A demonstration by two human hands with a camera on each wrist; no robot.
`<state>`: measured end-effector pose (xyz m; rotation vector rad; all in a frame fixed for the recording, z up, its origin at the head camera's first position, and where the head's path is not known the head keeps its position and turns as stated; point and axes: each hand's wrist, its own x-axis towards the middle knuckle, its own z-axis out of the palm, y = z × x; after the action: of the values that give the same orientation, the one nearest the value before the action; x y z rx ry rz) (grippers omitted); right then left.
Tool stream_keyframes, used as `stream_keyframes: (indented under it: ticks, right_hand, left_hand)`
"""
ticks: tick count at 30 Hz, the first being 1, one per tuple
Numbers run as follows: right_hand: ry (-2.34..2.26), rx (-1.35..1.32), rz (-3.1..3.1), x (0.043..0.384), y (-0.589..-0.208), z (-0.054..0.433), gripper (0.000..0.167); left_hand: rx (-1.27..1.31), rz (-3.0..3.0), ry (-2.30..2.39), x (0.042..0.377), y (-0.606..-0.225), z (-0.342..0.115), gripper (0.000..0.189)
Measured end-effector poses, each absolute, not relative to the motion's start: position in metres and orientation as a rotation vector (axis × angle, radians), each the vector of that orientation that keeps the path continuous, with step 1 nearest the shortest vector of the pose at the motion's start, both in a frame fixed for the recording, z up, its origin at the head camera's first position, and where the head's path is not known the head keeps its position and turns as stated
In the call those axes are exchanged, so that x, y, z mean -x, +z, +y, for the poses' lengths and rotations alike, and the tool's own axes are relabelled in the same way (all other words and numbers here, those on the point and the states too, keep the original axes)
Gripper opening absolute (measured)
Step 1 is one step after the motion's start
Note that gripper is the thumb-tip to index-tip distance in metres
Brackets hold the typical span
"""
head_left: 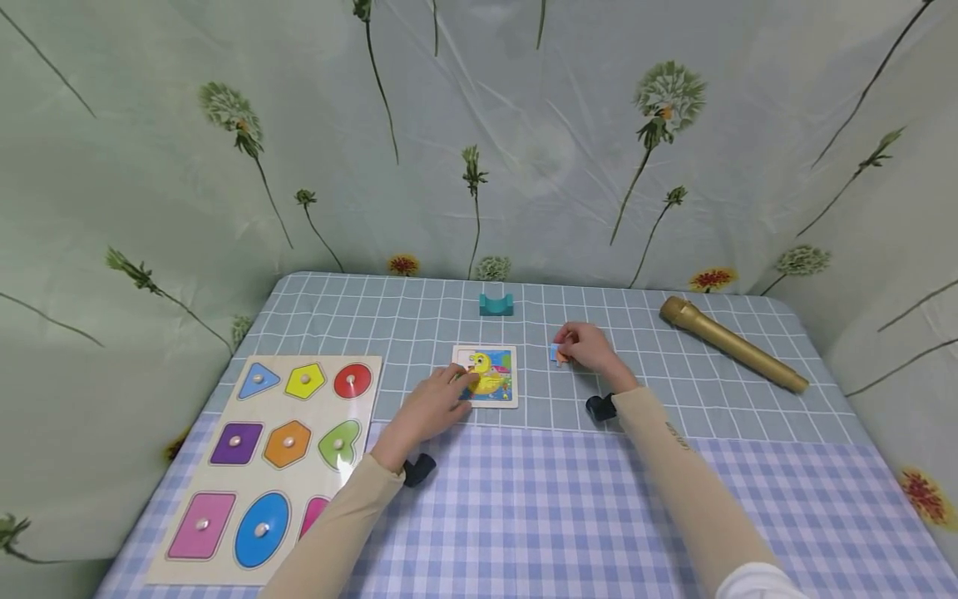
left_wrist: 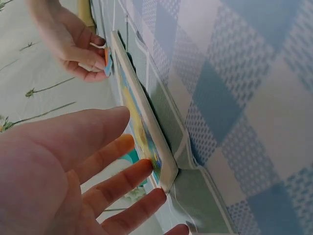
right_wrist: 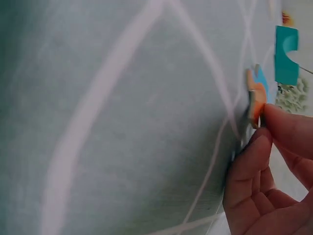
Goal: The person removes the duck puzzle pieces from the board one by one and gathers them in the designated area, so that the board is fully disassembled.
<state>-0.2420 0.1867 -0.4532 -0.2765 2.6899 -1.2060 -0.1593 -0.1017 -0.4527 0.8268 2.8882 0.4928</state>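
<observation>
A small jigsaw puzzle [head_left: 494,391] with a yellow duck picture lies in a pale wooden frame at mid-table. My left hand [head_left: 430,403] is at its left side, fingers [left_wrist: 124,171] loosely extended, their tips right at the frame's edge and over the picture. To the right of the puzzle, my right hand [head_left: 589,346] pinches a blue and orange puzzle piece [head_left: 556,353] between thumb and fingertips. In the right wrist view this piece [right_wrist: 257,98] is tilted on edge, close over the grey cloth, its lower end covered by the fingers.
At the left lies a wooden shape board [head_left: 273,470] with knobbed coloured pieces, partly under the left sleeve. A teal cradle-shaped block [head_left: 496,305] stands behind the puzzle. At the back right lies a gold toy microphone [head_left: 733,344]. A flowered curtain [head_left: 539,166] hangs behind the table.
</observation>
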Motion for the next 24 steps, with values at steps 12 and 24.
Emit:
stream_keyframes:
  ticks: [12,24]
  right_hand:
    - [-0.970,0.425,2.871,0.245,-0.457,0.181,0.005]
    - [-0.990,0.744,2.704,0.238,-0.452,0.117,0.026]
  left_hand:
    - [-0.810,2.895,0.403,0.155,-0.452,-0.094,0.043]
    - [-0.932,2.859,0.418,0.157,-0.458,-0.096,0.049]
